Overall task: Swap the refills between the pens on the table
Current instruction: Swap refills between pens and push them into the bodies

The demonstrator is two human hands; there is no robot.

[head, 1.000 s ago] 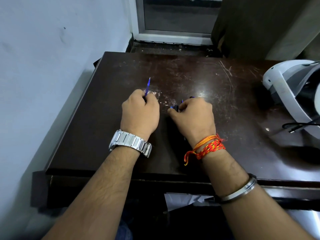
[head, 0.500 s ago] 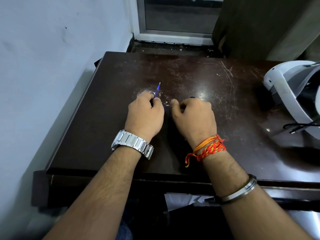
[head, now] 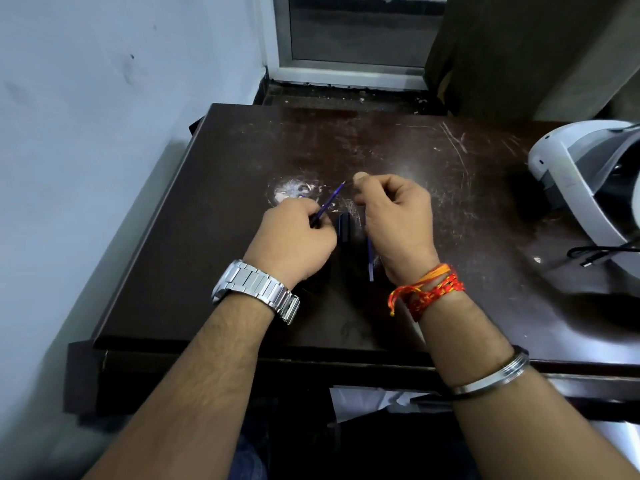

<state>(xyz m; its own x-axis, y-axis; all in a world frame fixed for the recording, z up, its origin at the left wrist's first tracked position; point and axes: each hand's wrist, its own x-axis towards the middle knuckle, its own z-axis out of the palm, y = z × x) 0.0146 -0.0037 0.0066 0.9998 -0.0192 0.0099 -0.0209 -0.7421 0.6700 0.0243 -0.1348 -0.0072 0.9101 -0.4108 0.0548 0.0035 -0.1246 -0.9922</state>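
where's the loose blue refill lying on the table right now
In the head view it lies on the dark table, the blue refill just inside the right hand, right of a dark pen part.

Dim indoor light from above. Soft glare patch on table (head: 412,168) centre. Arm shadows fall toward near edge; dark shadow on wall (head: 104,133) lower left. Wide-angle bending at borders. Forearms near bottom slightly soft, corners blurred.
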